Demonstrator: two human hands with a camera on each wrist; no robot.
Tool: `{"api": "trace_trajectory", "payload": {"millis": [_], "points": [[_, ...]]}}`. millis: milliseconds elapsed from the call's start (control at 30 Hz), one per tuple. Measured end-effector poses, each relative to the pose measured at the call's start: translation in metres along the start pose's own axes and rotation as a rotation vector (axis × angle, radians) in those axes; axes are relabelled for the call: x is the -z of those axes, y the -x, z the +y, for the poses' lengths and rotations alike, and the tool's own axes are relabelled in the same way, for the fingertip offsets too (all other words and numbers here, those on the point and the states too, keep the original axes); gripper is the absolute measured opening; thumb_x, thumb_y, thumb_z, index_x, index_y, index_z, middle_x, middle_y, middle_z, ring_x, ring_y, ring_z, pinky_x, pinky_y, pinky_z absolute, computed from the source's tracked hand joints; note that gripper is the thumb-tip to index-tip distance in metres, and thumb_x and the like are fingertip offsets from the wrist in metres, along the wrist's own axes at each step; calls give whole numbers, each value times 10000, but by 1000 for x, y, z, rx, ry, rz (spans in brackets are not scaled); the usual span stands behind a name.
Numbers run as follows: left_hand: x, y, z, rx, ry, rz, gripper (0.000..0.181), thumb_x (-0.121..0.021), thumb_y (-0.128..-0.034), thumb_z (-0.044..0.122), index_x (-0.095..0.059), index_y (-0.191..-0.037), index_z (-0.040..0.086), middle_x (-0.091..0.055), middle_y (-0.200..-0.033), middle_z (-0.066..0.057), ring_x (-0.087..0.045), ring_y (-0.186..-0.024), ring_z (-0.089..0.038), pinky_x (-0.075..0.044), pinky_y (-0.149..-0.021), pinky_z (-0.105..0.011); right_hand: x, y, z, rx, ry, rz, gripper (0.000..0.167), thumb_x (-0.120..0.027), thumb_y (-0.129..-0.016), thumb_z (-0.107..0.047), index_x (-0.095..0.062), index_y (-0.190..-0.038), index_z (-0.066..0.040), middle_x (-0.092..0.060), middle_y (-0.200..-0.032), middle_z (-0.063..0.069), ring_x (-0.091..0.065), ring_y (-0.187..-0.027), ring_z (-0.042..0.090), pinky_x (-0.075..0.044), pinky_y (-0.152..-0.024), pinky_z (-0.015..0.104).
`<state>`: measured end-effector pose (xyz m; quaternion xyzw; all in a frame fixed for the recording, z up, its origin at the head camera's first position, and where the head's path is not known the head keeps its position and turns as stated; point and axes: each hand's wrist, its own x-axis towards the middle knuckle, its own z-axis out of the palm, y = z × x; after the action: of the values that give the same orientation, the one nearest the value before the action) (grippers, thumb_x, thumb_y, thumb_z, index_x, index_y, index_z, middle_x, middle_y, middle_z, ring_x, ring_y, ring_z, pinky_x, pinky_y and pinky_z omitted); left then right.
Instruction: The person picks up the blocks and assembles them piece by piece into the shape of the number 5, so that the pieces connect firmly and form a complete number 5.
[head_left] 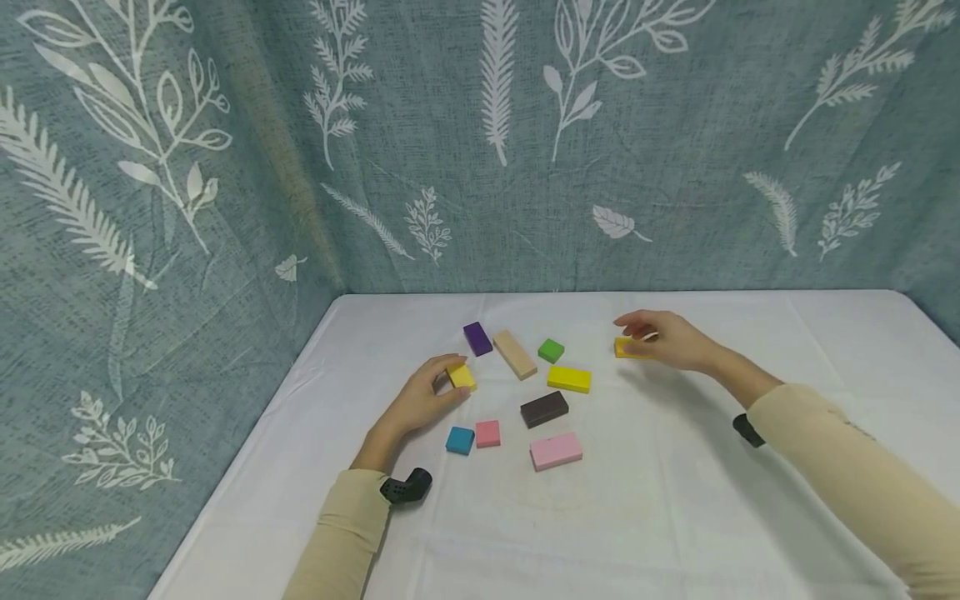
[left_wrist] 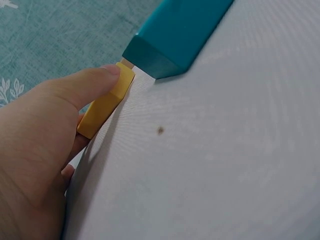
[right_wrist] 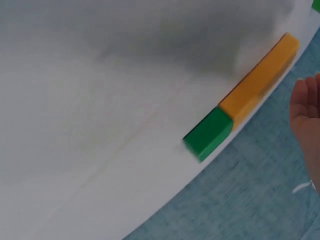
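On the left side of the table, my left hand (head_left: 422,402) pinches a yellow block (head_left: 462,377) between thumb and fingers. In the left wrist view the thumb presses along one side of that yellow block (left_wrist: 106,105). Toward the back right, my right hand (head_left: 672,340) is above an orange-yellow block (head_left: 622,347), its fingers loosely bent. The right wrist view shows this orange block (right_wrist: 260,82) lying end to end with a green block (right_wrist: 209,134); the hand appears apart from both. That green block is hidden in the head view.
Between the hands lie a purple block (head_left: 477,339), a beige block (head_left: 515,355), a small green block (head_left: 551,351), a yellow block (head_left: 569,379) and a dark brown block (head_left: 544,410). Nearer are blue (head_left: 460,440), coral (head_left: 487,433) and pink (head_left: 556,451) blocks. A patterned curtain (head_left: 450,125) stands behind.
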<state>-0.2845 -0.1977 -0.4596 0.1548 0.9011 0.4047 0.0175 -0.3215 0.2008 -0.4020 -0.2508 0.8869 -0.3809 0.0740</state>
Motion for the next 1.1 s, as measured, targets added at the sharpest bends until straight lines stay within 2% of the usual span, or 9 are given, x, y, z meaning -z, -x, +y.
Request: {"api": "trace_trajectory", "payload": {"millis": [167,400,667,867,1100], "points": [[0,0,1,2,-3,0,481,-676,-893,146,-528,-1344,68,-427,-1426,-152,-342,-1344,-315,-273,-1106,-445,-15,-7,-8,47,-18,-40,407,-646,-897,-37,-529,-1265,94,-604,-1102,215,-569,-1023,334,-471,-932,465],[-1,0,2,12,-9,-8,489,-672,-896,149,-517,-1353,73,-422,-1433,-145,-341,-1346,-308,-277,-1105,-444,-36,-13,-13,27,-48,-106,432,-651,-903,-70,-521,-1292,66,-588,-1168,201,-551,-1051,317,-476,-933,439],[-2,-2,2,38,-11,-4,501,-682,-892,175,-518,-1360,104,-424,-1437,-120,-345,-1346,-289,-286,-1101,-436,-53,-17,-18,75,-56,-98,417,-664,-877,-34,-543,-1259,83,-599,-1150,205,-564,-1049,336,-498,-900,418],[-2,-2,1,29,-17,-7,496,-678,-894,175,-520,-1358,95,-422,-1436,-135,-342,-1347,-300,-279,-1104,-442,-62,-20,-23,72,-64,-122,425,-677,-873,-46,-542,-1257,78,-597,-1175,216,-556,-1082,348,-486,-923,425],[-1,-1,0,19,-24,1,496,-681,-893,175,-522,-1354,88,-428,-1429,-139,-349,-1342,-304,-286,-1100,-445,-71,-20,-26,84,-12,-122,448,-716,-835,-25,-557,-1244,62,-600,-1177,210,-557,-1094,346,-460,-955,448]]}}
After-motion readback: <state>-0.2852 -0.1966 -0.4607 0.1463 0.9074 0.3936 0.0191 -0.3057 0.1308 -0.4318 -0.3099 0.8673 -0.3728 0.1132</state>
